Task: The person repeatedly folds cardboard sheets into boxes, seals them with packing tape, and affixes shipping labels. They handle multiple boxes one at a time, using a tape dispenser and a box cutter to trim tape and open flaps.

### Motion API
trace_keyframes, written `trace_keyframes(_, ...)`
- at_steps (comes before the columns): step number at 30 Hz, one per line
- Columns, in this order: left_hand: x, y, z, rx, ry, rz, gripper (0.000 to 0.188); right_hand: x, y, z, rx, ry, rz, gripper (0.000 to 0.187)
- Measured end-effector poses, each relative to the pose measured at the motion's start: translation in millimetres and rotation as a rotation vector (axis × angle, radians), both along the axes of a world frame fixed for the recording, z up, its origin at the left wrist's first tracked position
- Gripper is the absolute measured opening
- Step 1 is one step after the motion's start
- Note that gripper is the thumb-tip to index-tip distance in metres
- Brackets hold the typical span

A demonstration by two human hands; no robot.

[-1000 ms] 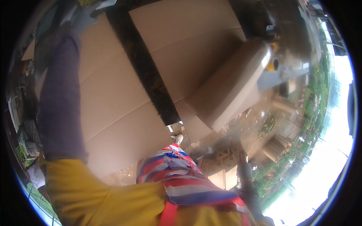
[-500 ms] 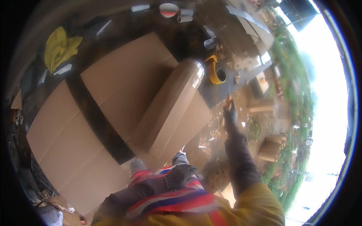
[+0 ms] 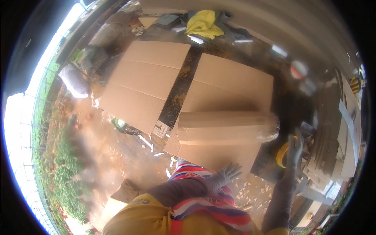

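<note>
My left hand [image 3: 226, 175], in a grey glove, hovers above the front of my striped apron with its fingers spread and nothing in them. Out at the right, my gloved right hand [image 3: 295, 150] is closed at the handle of a yellow tape dispenser [image 3: 280, 156]; its fingers are partly blurred. A long cardboard package [image 3: 227, 127] with clear wrap at its right end lies across a flat cardboard sheet [image 3: 235, 78]. Left of that is a second flat cardboard sheet [image 3: 145, 74], with a dark strip of surface between the two. The orange-handled tool cannot be made out.
Stacked cardboard [image 3: 333, 137] stands on the right. A yellow cloth [image 3: 203, 24] lies at the far side, and a blurred red and white roll [image 3: 298, 69] is at the far right. A white sack [image 3: 74, 81] sits at left. Paper scraps [image 3: 147, 143] litter the ground.
The view has swung left, so the package now lies crosswise. My right hand, earlier holding an orange-handled tool, is now at the tape dispenser. My left hand has spread its fingers.
</note>
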State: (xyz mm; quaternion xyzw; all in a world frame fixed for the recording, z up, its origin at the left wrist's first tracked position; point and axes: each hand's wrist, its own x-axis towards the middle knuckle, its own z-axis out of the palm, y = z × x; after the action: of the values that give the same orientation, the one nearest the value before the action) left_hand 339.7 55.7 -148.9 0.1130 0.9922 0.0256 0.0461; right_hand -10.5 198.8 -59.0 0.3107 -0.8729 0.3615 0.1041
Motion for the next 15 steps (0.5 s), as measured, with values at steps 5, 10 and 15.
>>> trace_keyframes(5,-26.1,-4.4,26.1,-0.152,0.025,0.205,0.068,-33.0,-117.5,-11.3,-0.014,-0.609,0.369,0.037)
trace_keyframes(10,-79.3,-72.0,133.5,0.288,-0.227,0.162,0.031,-1.9,-112.3,5.1,0.132,-0.395,0.302,0.037)
trace_keyframes(15,-140.5,-126.1,182.3,0.178,0.022,0.173,0.025,29.0,-94.5,43.7,0.213,-0.573,0.262,0.049)
